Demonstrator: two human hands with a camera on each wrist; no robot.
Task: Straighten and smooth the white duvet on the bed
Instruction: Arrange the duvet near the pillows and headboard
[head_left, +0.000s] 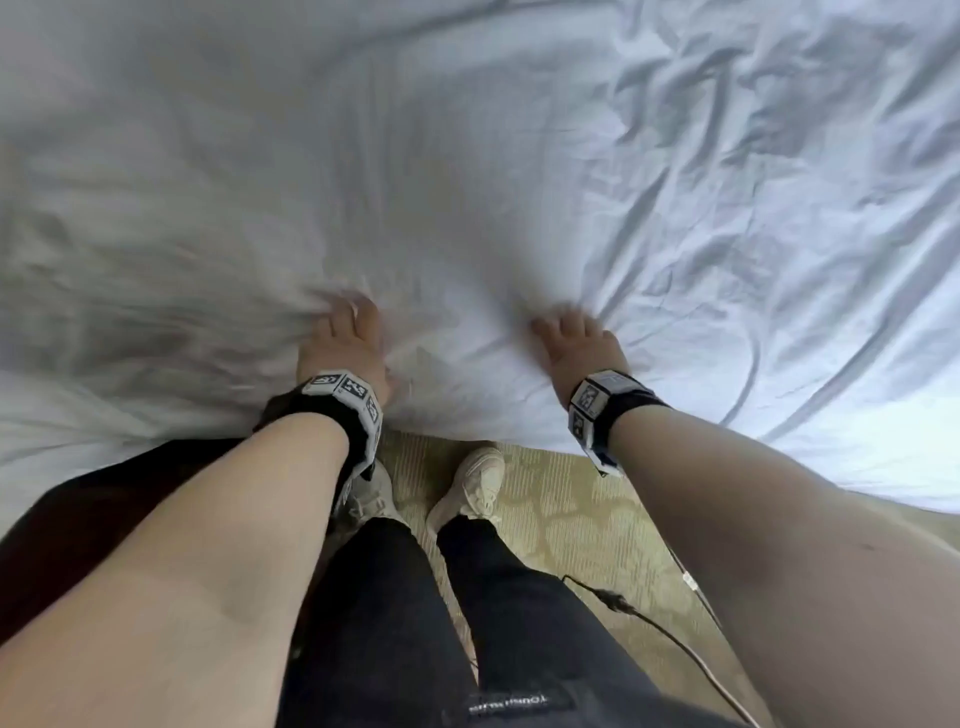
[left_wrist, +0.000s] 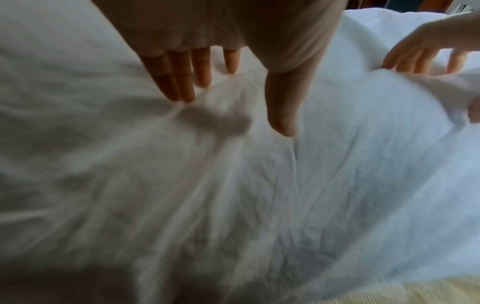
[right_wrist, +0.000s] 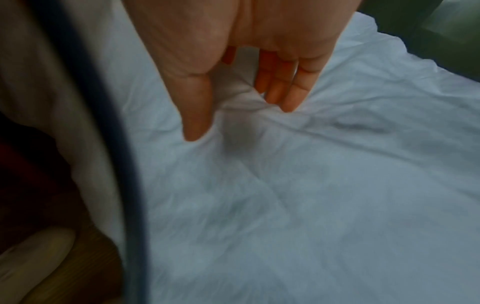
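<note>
The white duvet (head_left: 467, 156) covers the bed, smoother at the far left and creased on the right. Both my hands lie on it near the bed's near edge. My left hand (head_left: 343, 317) presses down with straight fingers, and wrinkles fan out from its fingertips (left_wrist: 182, 96); in the left wrist view the left hand (left_wrist: 231, 115) has its thumb spread wide. About a hand's width to its right, my right hand (head_left: 571, 327) also rests flat. In the right wrist view the right hand (right_wrist: 239, 123) has straight fingers touching the duvet (right_wrist: 311, 185), with a small ridge of cloth between thumb and fingers.
The duvet's edge hangs over the bed side just in front of my legs. Below it lie a beige patterned carpet (head_left: 561, 525), my white shoes (head_left: 470, 488) and a thin cable (head_left: 675, 639). A dark bed base or furniture (head_left: 78, 514) stands at the lower left.
</note>
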